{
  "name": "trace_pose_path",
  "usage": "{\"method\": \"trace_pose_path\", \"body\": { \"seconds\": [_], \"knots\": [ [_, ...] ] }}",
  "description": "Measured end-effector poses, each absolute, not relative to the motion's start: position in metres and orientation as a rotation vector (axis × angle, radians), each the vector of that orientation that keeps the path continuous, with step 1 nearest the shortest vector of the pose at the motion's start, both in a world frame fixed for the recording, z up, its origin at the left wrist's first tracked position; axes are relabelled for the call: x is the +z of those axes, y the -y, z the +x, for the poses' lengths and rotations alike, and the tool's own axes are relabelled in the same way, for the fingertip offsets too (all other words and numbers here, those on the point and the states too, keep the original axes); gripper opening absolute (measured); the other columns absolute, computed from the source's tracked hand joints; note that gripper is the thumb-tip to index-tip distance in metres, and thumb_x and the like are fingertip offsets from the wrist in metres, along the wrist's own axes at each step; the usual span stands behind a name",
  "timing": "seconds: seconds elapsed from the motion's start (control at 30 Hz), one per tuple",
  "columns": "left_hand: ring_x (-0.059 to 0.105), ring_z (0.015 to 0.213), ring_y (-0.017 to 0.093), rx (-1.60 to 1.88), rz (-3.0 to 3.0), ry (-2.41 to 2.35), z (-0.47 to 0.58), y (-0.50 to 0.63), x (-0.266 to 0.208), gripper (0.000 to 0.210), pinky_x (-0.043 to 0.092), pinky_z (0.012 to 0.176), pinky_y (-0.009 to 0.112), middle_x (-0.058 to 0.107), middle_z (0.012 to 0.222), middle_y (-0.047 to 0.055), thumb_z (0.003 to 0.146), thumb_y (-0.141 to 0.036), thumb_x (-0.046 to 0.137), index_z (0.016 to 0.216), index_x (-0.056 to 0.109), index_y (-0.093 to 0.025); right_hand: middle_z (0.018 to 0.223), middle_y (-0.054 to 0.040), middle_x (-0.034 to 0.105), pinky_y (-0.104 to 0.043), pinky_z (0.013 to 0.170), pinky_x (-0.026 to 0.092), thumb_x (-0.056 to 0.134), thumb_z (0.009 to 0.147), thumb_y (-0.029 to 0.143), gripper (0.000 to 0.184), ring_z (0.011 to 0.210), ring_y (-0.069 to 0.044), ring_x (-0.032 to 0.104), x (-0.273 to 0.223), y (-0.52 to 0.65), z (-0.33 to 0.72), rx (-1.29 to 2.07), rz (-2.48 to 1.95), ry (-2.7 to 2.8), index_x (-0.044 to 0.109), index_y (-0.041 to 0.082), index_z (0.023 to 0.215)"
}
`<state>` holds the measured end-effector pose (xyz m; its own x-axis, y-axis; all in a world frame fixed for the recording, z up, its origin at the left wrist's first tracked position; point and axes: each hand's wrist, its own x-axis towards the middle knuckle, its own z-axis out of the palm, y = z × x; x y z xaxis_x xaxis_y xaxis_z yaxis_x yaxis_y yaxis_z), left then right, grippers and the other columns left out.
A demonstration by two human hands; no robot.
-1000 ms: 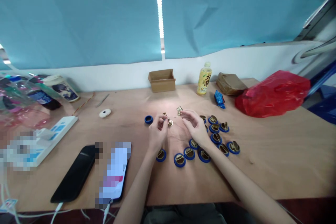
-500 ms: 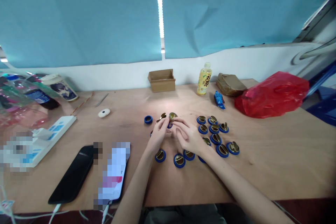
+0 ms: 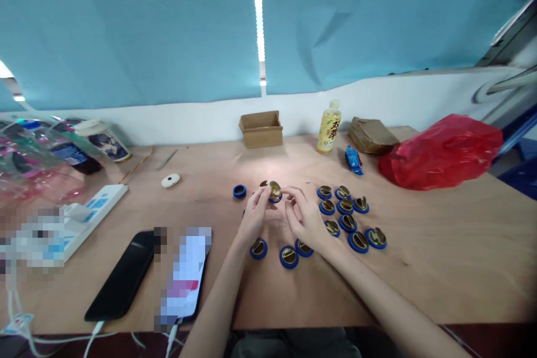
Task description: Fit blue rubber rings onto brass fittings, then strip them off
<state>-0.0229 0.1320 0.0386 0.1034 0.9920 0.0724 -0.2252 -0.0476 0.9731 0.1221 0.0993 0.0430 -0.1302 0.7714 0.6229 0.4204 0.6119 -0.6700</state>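
My left hand (image 3: 254,213) pinches a round blue-rimmed piece with a gold metal top (image 3: 274,191) between thumb and fingers, held above the table. My right hand (image 3: 305,218) is just right of it, fingers curved and apart, with the index fingertip close to the piece's edge; whether it touches is unclear. Several similar blue-and-gold pieces (image 3: 345,207) lie to the right of my right hand, their gold flaps at different tilts. More of them (image 3: 289,257) lie nearer me, below my hands. A plain blue ring (image 3: 239,191) rests left of my left hand, which partly hides other pieces.
A cardboard box (image 3: 262,130), a yellow drink bottle (image 3: 329,127), a blue packet (image 3: 353,160) and a red plastic bag (image 3: 442,151) stand towards the back. Two phones, one black (image 3: 121,279), lie at left near a white power strip (image 3: 96,215) and several bottles.
My right hand's fingers have drawn back and spread from the piece, which now shows more of its blue rim and gold top. My left hand still holds it. The view has shifted slightly.
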Motion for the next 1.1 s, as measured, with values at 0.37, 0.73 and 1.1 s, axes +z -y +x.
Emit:
{"method": "trace_pose_path", "body": {
  "seconds": [0.37,0.73,1.1],
  "knots": [
    [0.060,0.075,0.015,1.174,1.218,-0.933,-0.013,-0.123,0.042,0.031,0.050,0.065,0.024,0.064,0.083,0.003,0.086,-0.047,0.058,0.087,0.063,-0.016,0.073,0.0001,0.052,-0.028,0.061,0.042,0.046,0.090,0.013,0.011,0.063,-0.015,0.051,0.048,-0.102,0.126,0.497,-1.051,1.847,0.051,0.021,0.085],
    [0.048,0.059,0.012,1.134,1.270,-0.989,-0.018,-0.125,0.040,0.053,0.041,0.056,0.025,0.049,0.063,-0.002,0.086,-0.066,0.046,0.068,0.051,-0.017,0.064,0.0054,0.052,-0.025,0.053,0.036,0.053,0.091,0.021,0.003,0.051,-0.012,0.047,0.049,-0.098,0.127,0.539,-1.075,2.044,0.052,0.022,0.093],
    [0.046,0.055,0.011,1.110,1.322,-0.976,-0.016,-0.122,0.044,0.054,0.039,0.053,0.024,0.048,0.060,-0.002,0.088,-0.065,0.043,0.067,0.053,-0.017,0.063,0.0041,0.053,-0.025,0.052,0.039,0.057,0.090,0.027,0.014,0.055,-0.013,0.049,0.052,-0.102,0.130,0.647,-1.035,1.903,0.049,0.022,0.079]
  ]
}}
